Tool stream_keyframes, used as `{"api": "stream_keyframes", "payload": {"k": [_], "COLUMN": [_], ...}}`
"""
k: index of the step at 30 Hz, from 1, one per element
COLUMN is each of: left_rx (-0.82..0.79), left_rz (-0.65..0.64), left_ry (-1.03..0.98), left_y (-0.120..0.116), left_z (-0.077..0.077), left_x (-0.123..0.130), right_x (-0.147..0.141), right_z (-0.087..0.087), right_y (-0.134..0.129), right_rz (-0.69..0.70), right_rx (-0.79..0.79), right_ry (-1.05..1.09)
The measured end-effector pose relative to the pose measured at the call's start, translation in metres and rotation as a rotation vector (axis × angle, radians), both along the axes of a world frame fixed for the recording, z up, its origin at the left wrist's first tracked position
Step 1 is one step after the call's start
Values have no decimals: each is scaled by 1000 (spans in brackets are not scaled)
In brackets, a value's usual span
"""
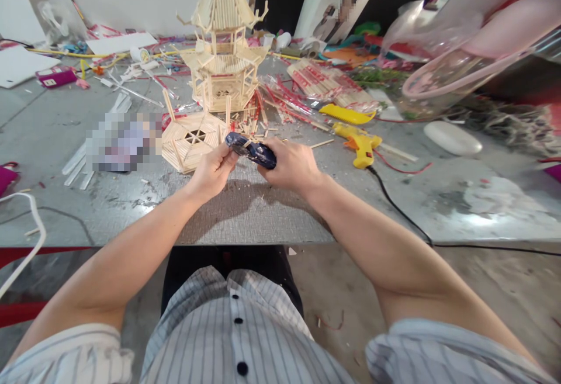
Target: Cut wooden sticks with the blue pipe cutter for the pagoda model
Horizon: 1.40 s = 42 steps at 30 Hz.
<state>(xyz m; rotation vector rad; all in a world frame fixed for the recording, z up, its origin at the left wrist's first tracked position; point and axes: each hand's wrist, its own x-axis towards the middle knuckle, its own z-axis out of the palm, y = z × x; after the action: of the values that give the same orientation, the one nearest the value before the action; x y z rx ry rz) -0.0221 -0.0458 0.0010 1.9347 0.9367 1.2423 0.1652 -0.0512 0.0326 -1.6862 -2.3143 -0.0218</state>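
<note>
My right hand is wrapped around a dark blue hand tool, which looks like cutters or pliers. My left hand is closed at the tool's other end, fingertips pinched together; what lies between them is hidden. Just beyond my left hand is a hexagonal wooden-stick base with upright posts and a spoked opening. Behind it stands a tiered pagoda model built of pale sticks, with a pointed roof. Loose wooden sticks and red scraps lie near the tool.
A yellow glue gun lies to the right, its black cord running over the table edge. Behind it are a yellow utility knife and wrapped stick bundles. Clear glue sticks lie left; a white oval object sits right.
</note>
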Motion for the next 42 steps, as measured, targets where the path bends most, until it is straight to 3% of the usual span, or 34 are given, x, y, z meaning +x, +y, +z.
{"api": "stream_keyframes", "payload": {"k": [3,8,14,21,28,32,35,40,42], "left_rx": [-99,-447,-661,-565,-61,132,63,-408,-438], "left_rz": [-40,-82,-60,-65,86,172,86,-310,-305], "left_ry": [-79,-349,-387,-285,154,362,314,34,57], "left_y": [-4,-5,1,-3,-4,-6,-7,-6,-5], "left_z": [6,23,30,28,21,23,27,33,32], "left_x": [1,-1,-8,-7,-8,-10,-11,-15,-16], "right_x": [-1,2,5,6,8,13,19,27,27], "right_z": [0,-4,-5,-8,-13,-17,-19,-17,-17], "right_y": [0,3,7,7,12,19,26,28,27], "right_rz": [-15,-58,-56,-34,84,253,379,490,473], "right_rx": [-2,59,98,119,136,173,159,118,123], "right_ry": [-4,68,143,145,215,277,298,293,306]}}
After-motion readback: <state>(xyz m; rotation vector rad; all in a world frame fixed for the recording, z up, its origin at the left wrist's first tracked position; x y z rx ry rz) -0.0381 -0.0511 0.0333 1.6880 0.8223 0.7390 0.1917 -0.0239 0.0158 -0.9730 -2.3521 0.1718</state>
